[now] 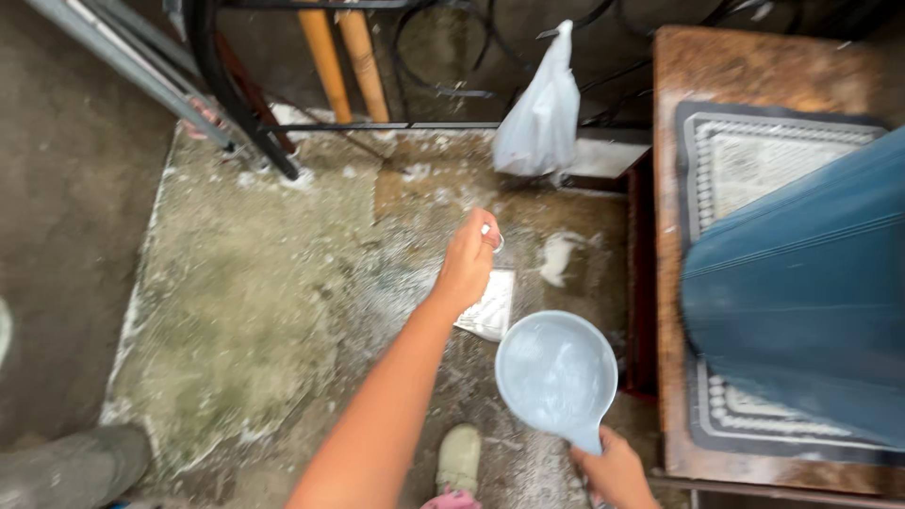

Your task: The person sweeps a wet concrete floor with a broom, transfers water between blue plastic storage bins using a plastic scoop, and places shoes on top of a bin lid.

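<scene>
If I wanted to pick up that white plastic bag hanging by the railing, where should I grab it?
Probably grab the white plastic bag at its thin, bunched neck near the top, just under where it hangs. The bottom bulges wide and looks floppy, so it would likely slip out of small fingers. Come from the open floor side in front, since the railing bars are behind it.

A wet, stained concrete floor (245,311) fills the middle. At twelve o'clock stand two orange poles (344,61), with a white plastic bag (540,113) hanging just right of them. At three o'clock a wooden table (745,66) carries a patterned mat (754,155) and blue fabric (801,283). A pale shoe (459,457) shows at six o'clock.
</scene>
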